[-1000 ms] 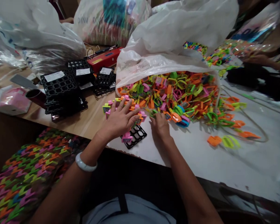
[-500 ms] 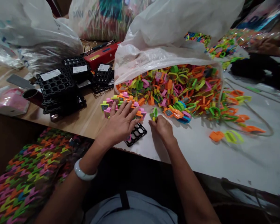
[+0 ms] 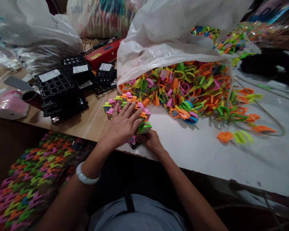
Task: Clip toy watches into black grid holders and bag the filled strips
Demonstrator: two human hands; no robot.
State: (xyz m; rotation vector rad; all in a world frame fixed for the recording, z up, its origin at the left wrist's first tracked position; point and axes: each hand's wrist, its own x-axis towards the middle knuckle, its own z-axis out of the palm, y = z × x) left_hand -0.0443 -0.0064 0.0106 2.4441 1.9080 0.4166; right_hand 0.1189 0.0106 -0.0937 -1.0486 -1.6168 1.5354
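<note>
Your left hand (image 3: 121,126) lies flat on the filled tray (image 3: 125,104); your right hand (image 3: 152,141) pinches a green toy watch (image 3: 144,127), which next needs an empty slot.

Toy packing workshop (bulk sacks (image 3: 183,29)), trays (image 3: 57,88)

Plastic sack (image 3: 91,16): perhaps "VIC" (blurred); tray labels (image 3: 48,75) unreadable.

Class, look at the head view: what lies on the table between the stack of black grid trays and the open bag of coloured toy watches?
In the head view, between the stack of black grid trays and the bag of toy watches lie smaller labelled black trays on bare wooden tabletop.
</note>
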